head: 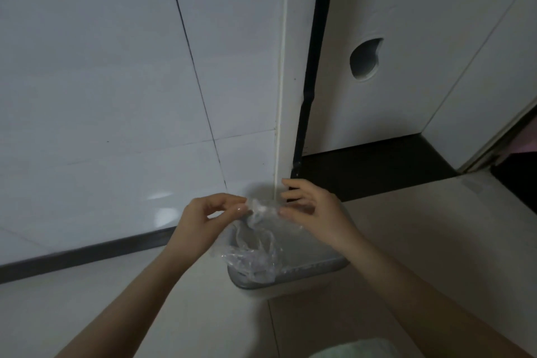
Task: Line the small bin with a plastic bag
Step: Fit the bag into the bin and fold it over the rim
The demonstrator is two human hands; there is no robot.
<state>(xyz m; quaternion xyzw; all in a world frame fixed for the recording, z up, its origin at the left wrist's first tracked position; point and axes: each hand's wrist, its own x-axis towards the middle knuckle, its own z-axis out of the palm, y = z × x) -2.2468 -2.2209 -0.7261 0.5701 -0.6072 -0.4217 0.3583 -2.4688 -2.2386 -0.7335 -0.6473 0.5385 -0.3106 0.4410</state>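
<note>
**Both hands pinching clear bag above small grey bin**

Pale green cloth (351, 349) at bottom edge, nearest the lens. Two bare forearms reaching up from the lower corners toward mid-frame. Left hand (203, 219) with thumb and forefinger closed on the crumpled top of a clear plastic bag (255, 244); other fingers (229, 200) loosely curled. Right hand (315, 212) pinching the same bunched edge from the opposite side, remaining fingers spread and raised. Hands close together, only a short stretch of film between them. Bag mouth not spread; rest of the film hanging down wrinkled into the small bin (316, 266) and gathered over its left half. Bin grey, rounded corners, standing on the light tiled floor (116, 314) directly under the hands, near the corner of a white tiled wall (101, 81). Dark threshold (377, 166) and white door panel with a round hole (365, 59) beyond, to the right.
</note>
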